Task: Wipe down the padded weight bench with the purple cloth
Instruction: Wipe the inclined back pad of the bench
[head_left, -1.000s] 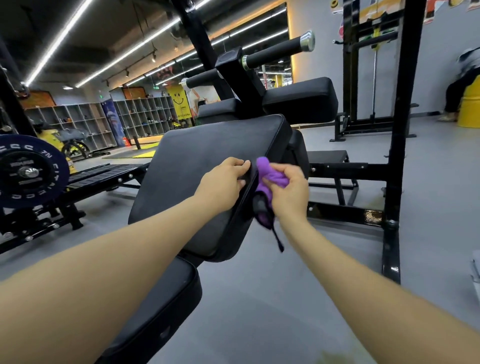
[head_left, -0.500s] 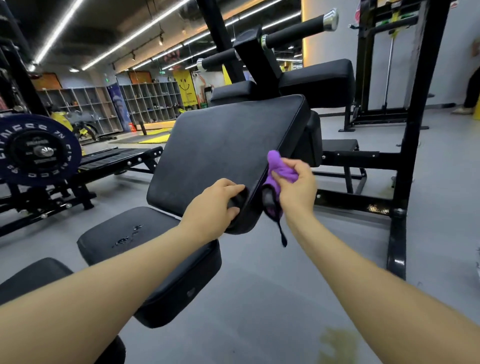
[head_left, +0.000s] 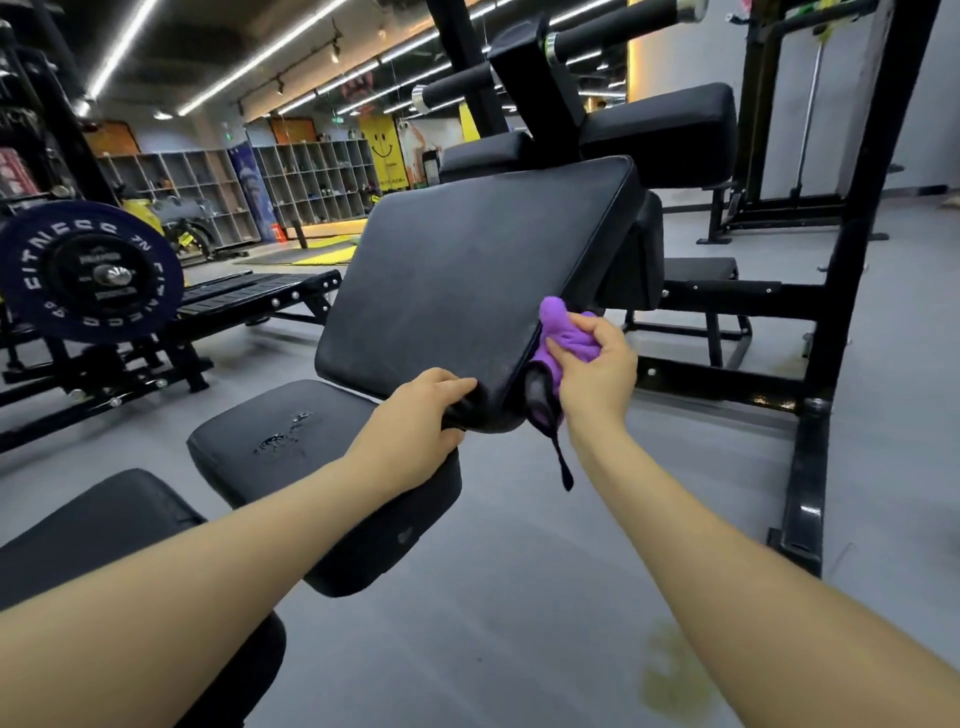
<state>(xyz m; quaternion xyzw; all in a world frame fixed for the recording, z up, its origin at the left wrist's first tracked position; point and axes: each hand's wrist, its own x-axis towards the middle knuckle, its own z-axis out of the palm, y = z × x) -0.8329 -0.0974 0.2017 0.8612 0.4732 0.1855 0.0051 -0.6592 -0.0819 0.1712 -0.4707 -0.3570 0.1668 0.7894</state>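
Observation:
The black padded weight bench has a tilted back pad (head_left: 467, 280) in the centre and a lower seat pad (head_left: 291, 452) with a few wet drops on it. My left hand (head_left: 421, 426) grips the lower right corner of the back pad. My right hand (head_left: 597, 374) holds the bunched purple cloth (head_left: 563, 335) pressed against the pad's right side edge, just above that corner. A dark strap dangles from the cloth below my right hand.
A black rack upright (head_left: 841, 291) and its floor frame stand to the right. Behind the bench are roller pads (head_left: 613, 36) and another black pad (head_left: 665, 135). A blue weight plate (head_left: 88, 270) on a machine is at the left. Grey floor lies below.
My view has pulled back, so the seat pad now shows. My left hand slid down the pad's edge to its lower corner; the cloth moved down the side edge with my right hand.

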